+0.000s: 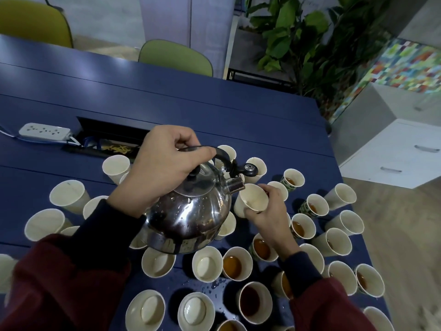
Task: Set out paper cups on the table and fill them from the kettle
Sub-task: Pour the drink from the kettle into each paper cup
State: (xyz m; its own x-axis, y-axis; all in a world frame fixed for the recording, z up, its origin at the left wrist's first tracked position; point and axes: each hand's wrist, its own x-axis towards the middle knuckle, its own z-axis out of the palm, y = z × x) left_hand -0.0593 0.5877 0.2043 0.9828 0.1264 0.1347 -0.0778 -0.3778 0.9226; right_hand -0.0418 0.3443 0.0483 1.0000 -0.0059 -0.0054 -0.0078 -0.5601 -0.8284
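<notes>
Left hand has the kettle by its black top handle, fingers curled right round it. The kettle is lifted off the counter and tipped right, with its spout at the rim of the paper cup. Right hand holds that cup tilted toward the spout, fingers and thumb wrapped round its wall, centre-right among the others. Cup looks dry inside, no stream visible. Handling, my read: kettle is steel, beaded with droplets, likely weighty and maybe hot, so take the handle only and stay off the body. Cups are thin paper, light, easy to crush and easy to tip when empty, so grip mid-wall with a light squeeze, not the rim. Filled cups with brown liquid sit mostly right and near, empty cups left and near-left. Room is tight: cups ring the kettle on all sides, some touching, with no bare landing spot nearby. Open counter is only far, past the cable slot. Right edge is close, and an edge cup stands near it. Water drops near-centre will be slippery under light cups. Power strip is far left, well apart from the pour, but spills shouldn't run that way.
</notes>
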